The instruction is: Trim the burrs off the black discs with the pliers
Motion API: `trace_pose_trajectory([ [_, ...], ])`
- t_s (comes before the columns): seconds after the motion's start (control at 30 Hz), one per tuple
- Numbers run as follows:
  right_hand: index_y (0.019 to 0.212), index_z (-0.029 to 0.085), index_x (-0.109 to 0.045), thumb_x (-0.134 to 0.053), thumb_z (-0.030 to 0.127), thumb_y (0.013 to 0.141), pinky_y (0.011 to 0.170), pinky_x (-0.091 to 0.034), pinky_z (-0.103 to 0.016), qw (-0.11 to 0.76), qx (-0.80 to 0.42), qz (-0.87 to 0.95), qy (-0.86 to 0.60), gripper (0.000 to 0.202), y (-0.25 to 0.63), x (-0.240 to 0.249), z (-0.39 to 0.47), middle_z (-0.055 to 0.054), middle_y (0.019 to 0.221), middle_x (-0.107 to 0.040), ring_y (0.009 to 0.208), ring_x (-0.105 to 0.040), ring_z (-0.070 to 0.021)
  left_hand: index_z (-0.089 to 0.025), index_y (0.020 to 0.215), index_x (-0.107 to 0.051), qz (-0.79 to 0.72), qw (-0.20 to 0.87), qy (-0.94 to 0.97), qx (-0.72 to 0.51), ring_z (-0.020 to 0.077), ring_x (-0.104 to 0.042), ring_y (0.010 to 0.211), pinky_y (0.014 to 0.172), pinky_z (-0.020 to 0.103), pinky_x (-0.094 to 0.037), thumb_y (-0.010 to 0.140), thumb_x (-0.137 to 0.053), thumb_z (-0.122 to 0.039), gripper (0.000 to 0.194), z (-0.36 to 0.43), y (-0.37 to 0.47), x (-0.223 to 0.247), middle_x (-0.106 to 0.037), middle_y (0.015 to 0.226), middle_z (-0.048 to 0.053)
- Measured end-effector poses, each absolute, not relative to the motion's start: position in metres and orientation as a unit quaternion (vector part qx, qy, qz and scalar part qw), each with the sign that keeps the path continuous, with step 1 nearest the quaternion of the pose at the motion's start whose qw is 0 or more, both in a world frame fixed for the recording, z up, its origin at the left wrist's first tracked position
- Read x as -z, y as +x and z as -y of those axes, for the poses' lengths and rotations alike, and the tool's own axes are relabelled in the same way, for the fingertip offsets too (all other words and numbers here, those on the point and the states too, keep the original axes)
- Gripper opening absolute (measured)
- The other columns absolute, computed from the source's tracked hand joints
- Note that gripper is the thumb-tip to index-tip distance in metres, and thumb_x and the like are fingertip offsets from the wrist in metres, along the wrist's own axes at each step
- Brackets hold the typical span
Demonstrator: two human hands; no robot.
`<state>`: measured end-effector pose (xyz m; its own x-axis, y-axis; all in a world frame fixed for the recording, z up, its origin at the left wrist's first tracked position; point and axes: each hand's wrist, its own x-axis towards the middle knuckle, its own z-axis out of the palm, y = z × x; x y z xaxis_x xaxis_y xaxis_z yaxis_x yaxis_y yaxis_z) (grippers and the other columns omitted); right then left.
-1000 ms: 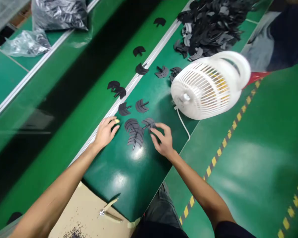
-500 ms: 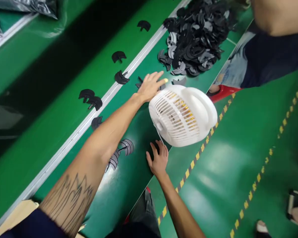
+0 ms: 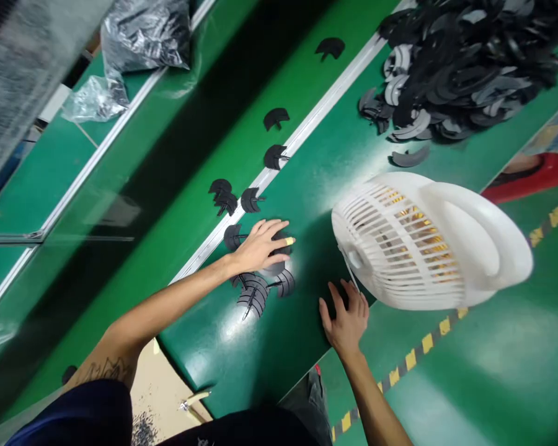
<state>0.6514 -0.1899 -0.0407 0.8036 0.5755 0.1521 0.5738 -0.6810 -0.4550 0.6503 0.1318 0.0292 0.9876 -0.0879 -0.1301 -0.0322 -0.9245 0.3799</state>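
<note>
"On the surface (image 3: 307, 328): parts (image 3: 253, 297). Grips?"
"Left grip (image 3: 265, 244) spread over parts, hold unclear; right grip (image 3: 348, 317) half-open, empty, near fan (image 3: 409, 241)."
"Containers?"
"Big bag (image 3: 144, 37), dark contents; small clear bag (image 3: 93, 100) beside it."

With 2 palms down, the left hand (image 3: 261, 245) extends its fingers and the right hand (image 3: 347, 319) curves its own.

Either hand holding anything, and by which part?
Left hand partly covers dark curved parts; can't tell if it grips any. Right hand holds nothing visible.
</note>
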Motion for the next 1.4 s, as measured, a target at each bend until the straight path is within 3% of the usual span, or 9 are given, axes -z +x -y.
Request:
trace_pose_trajectory([
  [0.07,0.136,0.027,-0.064,-0.058,0.037,0.096,0.111,-0.042,-0.06,0.255,0.0,0.31,-0.916,0.041,0.653,0.041,0.189,-0.014,0.141,-0.06,0.132,-0.056,-0.0359,-0.026,0.138,-0.062,-0.004,0.187,0.981,0.041,0.0355,-0.033,0.153,0.125,0.059,-0.027,0.098,-0.056,-0.048,0.046,-0.152,0.68,-0.033,-0.039,0.164,0.014],
  [0.17,0.137,0.027,-0.062,-0.056,0.036,0.096,0.11,-0.043,-0.061,0.265,0.001,0.318,-0.91,0.042,0.652,0.034,0.189,-0.015,0.142,-0.059,0.133,-0.055,-0.0362,-0.023,0.15,-0.048,-0.126,0.17,0.977,0.012,0.0392,-0.018,0.159,0.126,0.067,-0.016,0.094,-0.063,-0.039,0.06,-0.191,0.75,-0.036,-0.026,0.17,0.015],
  [0.33,0.136,0.026,-0.062,-0.053,0.036,0.097,0.106,-0.047,-0.056,0.224,0.023,0.338,-0.914,0.041,0.649,0.023,0.191,-0.014,0.138,-0.061,0.129,-0.056,-0.0331,-0.018,0.152,-0.043,-0.197,0.217,0.955,0.037,0.0411,-0.027,0.156,0.124,0.07,-0.022,0.094,-0.059,-0.035,0.063,-0.181,0.769,-0.031,-0.031,0.167,0.019],
  [0.53,0.129,0.021,-0.065,-0.051,0.035,0.097,0.105,-0.047,-0.054,0.222,0.039,0.339,-0.913,0.037,0.654,0.015,0.186,-0.016,0.134,-0.061,0.128,-0.055,-0.0318,-0.017,0.146,-0.051,-0.114,0.213,0.969,0.053,0.0361,-0.034,0.155,0.128,0.063,-0.023,0.097,-0.054,-0.032,0.051,-0.125,0.634,-0.026,-0.04,0.163,0.018],
  [0.73,0.121,0.016,-0.066,-0.041,0.03,0.099,0.104,-0.046,-0.06,0.251,0.027,0.345,-0.904,0.037,0.649,-0.006,0.153,-0.021,0.134,-0.058,0.129,-0.053,-0.0349,-0.023,0.14,-0.058,-0.137,0.23,0.962,0.053,0.0295,-0.042,0.151,0.128,0.055,-0.031,0.1,-0.052,-0.032,0.041,-0.099,0.515,-0.04,-0.046,0.16,0.013],
  [0.97,0.144,0.009,-0.054,-0.042,0.042,0.101,0.113,-0.043,-0.056,0.28,-0.106,0.464,-0.834,0.055,0.68,-0.032,-0.049,-0.024,0.15,-0.049,0.138,-0.048,-0.0352,-0.021,0.118,-0.069,-0.294,0.245,0.923,0.033,0.0274,-0.062,0.129,0.111,0.049,-0.053,0.103,-0.045,-0.031,0.029,-0.054,0.322,-0.066,-0.062,0.142,0.012],
  [1.07,0.145,0.014,-0.056,-0.044,0.044,0.1,0.118,-0.037,-0.057,0.269,-0.17,0.545,-0.775,0.055,0.665,-0.026,-0.111,-0.02,0.155,-0.048,0.143,-0.045,-0.0356,-0.02,0.113,-0.07,-0.367,0.257,0.893,0.03,0.0266,-0.064,0.123,0.106,0.049,-0.056,0.104,-0.042,-0.031,0.031,-0.021,0.241,-0.082,-0.066,0.133,0.013],
  [1.23,0.142,0.018,-0.061,-0.058,0.045,0.094,0.123,-0.027,-0.061,0.225,-0.24,0.661,-0.674,0.055,0.572,-0.015,-0.099,-0.016,0.162,-0.042,0.154,-0.029,-0.0385,-0.017,0.111,-0.07,-0.488,0.283,0.825,0.026,0.0315,-0.064,0.121,0.104,0.055,-0.055,0.103,-0.041,-0.043,0.039,0.021,0.156,-0.095,-0.068,0.126,0.017],
  [1.4,0.148,0.02,-0.055,-0.05,0.045,0.099,0.125,-0.024,-0.057,0.206,-0.254,0.681,-0.656,0.055,0.551,-0.02,-0.058,-0.013,0.168,-0.032,0.157,-0.023,-0.033,-0.015,0.106,-0.069,-0.571,0.342,0.744,0.056,0.0362,-0.061,0.125,0.11,0.061,-0.048,0.1,-0.037,-0.06,0.055,0.044,0.117,-0.101,-0.067,0.125,0.021],
])
